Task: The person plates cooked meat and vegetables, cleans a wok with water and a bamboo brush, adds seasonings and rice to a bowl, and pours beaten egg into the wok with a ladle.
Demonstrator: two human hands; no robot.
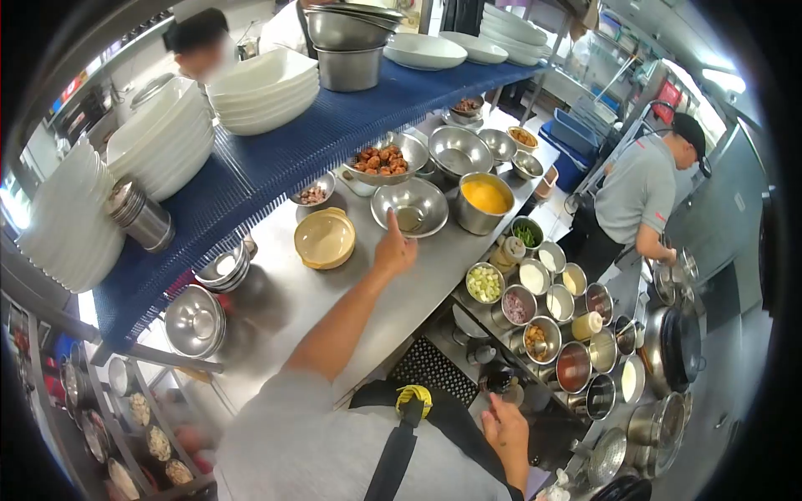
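Observation:
My left hand (395, 251) reaches across the steel counter to a shallow metal bowl (428, 203). One digit lies over the bowl's near rim, and the other fingers are curled at or below the edge, partly hidden. A little liquid sits in the bottom of that bowl. Left of it stands a beige clay pot (324, 240); on its right is a metal pot of yellow-orange liquid (487, 194). Low in front of my body, my right hand (506, 432) hangs beside the black apron, fingers loosely bent and apart, with nothing visible in it.
Several metal tubs of ingredients, among them chopped green vegetables (484, 284) and red sauce (574, 367), stand at the right. A blue-matted shelf (334, 113) with white dishes overhangs the counter. A co-worker (639, 184) stands at the right; another person (199, 50) is behind the shelf.

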